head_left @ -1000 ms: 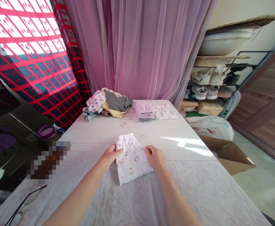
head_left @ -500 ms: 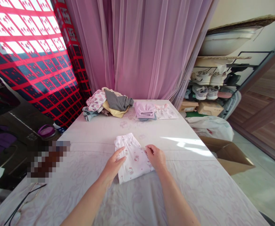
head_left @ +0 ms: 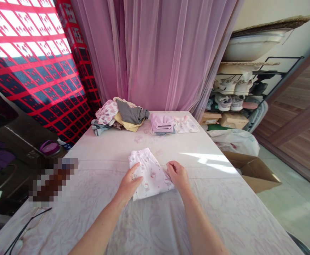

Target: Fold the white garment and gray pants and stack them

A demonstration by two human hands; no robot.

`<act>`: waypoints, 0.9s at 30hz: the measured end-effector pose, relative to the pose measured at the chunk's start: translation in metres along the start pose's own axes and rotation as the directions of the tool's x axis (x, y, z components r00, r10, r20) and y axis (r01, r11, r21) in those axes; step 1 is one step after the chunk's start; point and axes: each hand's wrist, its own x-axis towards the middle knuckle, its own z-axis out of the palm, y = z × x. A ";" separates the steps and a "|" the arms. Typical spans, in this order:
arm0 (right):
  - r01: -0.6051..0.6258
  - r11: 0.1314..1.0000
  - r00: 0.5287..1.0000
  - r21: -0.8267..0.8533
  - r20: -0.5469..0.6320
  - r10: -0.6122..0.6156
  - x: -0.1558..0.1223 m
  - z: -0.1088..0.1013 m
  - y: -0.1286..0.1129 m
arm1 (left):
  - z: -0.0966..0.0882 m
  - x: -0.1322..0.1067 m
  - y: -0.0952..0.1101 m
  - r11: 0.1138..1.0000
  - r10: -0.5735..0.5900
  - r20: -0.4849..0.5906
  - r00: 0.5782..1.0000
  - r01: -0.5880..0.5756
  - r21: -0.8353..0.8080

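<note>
Your left hand [head_left: 129,183] rests on the folded printed garment [head_left: 152,177], thumb and forefinger apart, other fingers obscured; your right hand [head_left: 178,175] bunches its fingers by the garment's right edge, any pinch unclear; pale cloth [head_left: 213,202] lies underneath

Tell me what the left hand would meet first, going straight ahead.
The left hand would first meet the printed garment it touches; beyond, probably the folded lavender cloth, though depth is unclear.

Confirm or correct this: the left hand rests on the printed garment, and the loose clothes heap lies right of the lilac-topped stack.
Wrong side: the loose clothes heap lies left of the lilac-topped stack, as the head view shows. The left hand does rest on the printed garment.
</note>
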 end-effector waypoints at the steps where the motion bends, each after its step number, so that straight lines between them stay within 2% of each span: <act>1: 0.005 1.000 1.000 0.028 -0.001 -0.005 -0.002 -0.002 -0.007 | 0.002 0.000 0.002 0.997 -0.048 0.015 0.999 0.049 -0.052; 3: -0.038 0.989 0.995 0.143 0.092 0.024 -0.009 -0.009 -0.024 | 0.006 0.002 0.009 0.976 -0.140 0.025 0.990 0.143 -0.167; 4: -0.098 0.973 0.978 0.208 0.201 0.056 -0.015 -0.013 -0.032 | 0.008 0.004 0.013 0.961 -0.170 0.015 0.985 0.169 -0.220; 5: -0.185 0.950 0.937 0.250 0.336 0.095 -0.021 -0.017 -0.039 | 0.010 0.007 0.017 0.947 -0.186 0.001 0.982 0.180 -0.266; 7: -0.366 0.902 0.789 0.230 0.590 0.170 -0.037 -0.023 -0.049 | 0.014 0.011 0.026 0.925 -0.194 -0.019 0.981 0.176 -0.336; 8: -0.441 0.874 0.711 0.203 0.673 0.203 -0.045 -0.024 -0.051 | 0.015 0.013 0.030 0.914 -0.190 -0.019 0.982 0.169 -0.369; 9: -0.509 0.838 0.653 0.195 0.722 0.228 -0.052 -0.024 -0.051 | 0.016 0.015 0.033 0.903 -0.185 -0.017 0.983 0.163 -0.397; 10: -0.571 0.790 0.628 0.223 0.739 0.245 -0.058 -0.021 -0.051 | 0.017 0.016 0.036 0.896 -0.181 -0.016 0.983 0.158 -0.415; 11: -0.626 0.725 0.633 0.287 0.730 0.257 -0.063 -0.017 -0.050 | 0.017 0.016 0.038 0.892 -0.177 -0.017 0.984 0.153 -0.425; 13: -0.683 0.564 0.690 0.464 0.663 0.291 -0.067 -0.006 -0.050 | 0.018 0.015 0.038 0.894 -0.171 -0.012 0.985 0.150 -0.421; 15: -0.674 0.439 0.737 0.595 0.581 0.345 -0.064 0.007 -0.053 | 0.017 0.012 0.036 0.900 -0.159 0.008 0.987 0.149 -0.410; 16: -0.661 0.409 0.750 0.629 0.540 0.381 -0.061 0.012 -0.056 | 0.016 0.010 0.035 0.902 -0.151 0.022 0.988 0.147 -0.406; 20: -0.602 0.392 0.771 0.696 0.378 0.513 -0.048 0.019 -0.075 | 0.007 0.007 0.033 0.923 -0.132 0.071 0.989 0.149 -0.355; 23: -0.547 0.379 0.798 0.747 0.327 0.506 -0.042 0.011 -0.093 | -0.014 0.017 0.034 0.968 -0.116 0.059 0.991 0.126 -0.216; 25: -0.500 0.384 0.830 0.776 0.303 0.468 -0.038 0.003 -0.104 | -0.035 0.030 0.031 0.997 -0.053 -0.007 0.999 0.053 -0.065; 27: -0.458 0.410 0.863 0.789 0.284 0.419 -0.031 -0.002 -0.113 | -0.060 0.048 0.023 0.981 0.113 -0.121 0.986 -0.091 0.170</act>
